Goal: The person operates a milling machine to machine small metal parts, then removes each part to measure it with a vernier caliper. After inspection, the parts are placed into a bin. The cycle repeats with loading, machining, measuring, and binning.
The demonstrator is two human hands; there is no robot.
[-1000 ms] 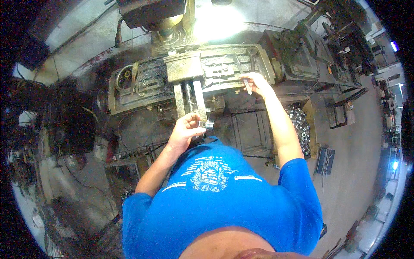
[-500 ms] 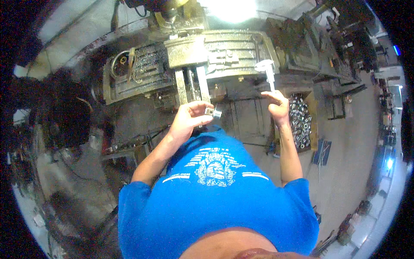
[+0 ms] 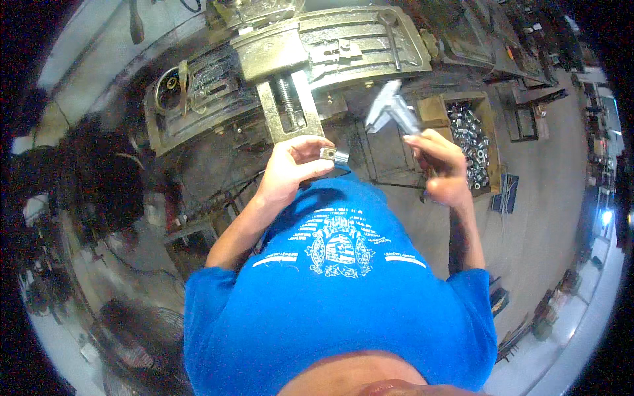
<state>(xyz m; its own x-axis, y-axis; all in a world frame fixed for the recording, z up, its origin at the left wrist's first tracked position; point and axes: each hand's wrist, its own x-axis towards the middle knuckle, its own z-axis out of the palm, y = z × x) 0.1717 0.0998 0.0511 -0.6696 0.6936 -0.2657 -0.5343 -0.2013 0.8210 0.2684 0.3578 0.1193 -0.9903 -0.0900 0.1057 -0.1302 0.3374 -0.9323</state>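
Note:
My left hand [image 3: 295, 167] pinches a small shiny metal part [image 3: 336, 156] between thumb and fingers, with a round hole in its near face. It is held just in front of the blue shirt, close to the front end of a machine vise [image 3: 290, 109]. Out to the right, my right hand [image 3: 441, 162] is closed around the beam of a metal caliper [image 3: 394, 113]. The caliper's jaws point up and to the left, and it looks slightly blurred. A gap of air separates the caliper from the metal part.
The vise sits on a slotted machine table [image 3: 360, 43] scattered with chips. A wrench [image 3: 391, 41] lies on its right end and a round ring [image 3: 170, 86] on its left. Below right stands a box [image 3: 490, 132] full of small metal parts [image 3: 467, 142].
My right hand has lifted the caliper off the right end of the machine table and drawn it back toward me. My left hand still holds the metal part. The view has shifted slightly.

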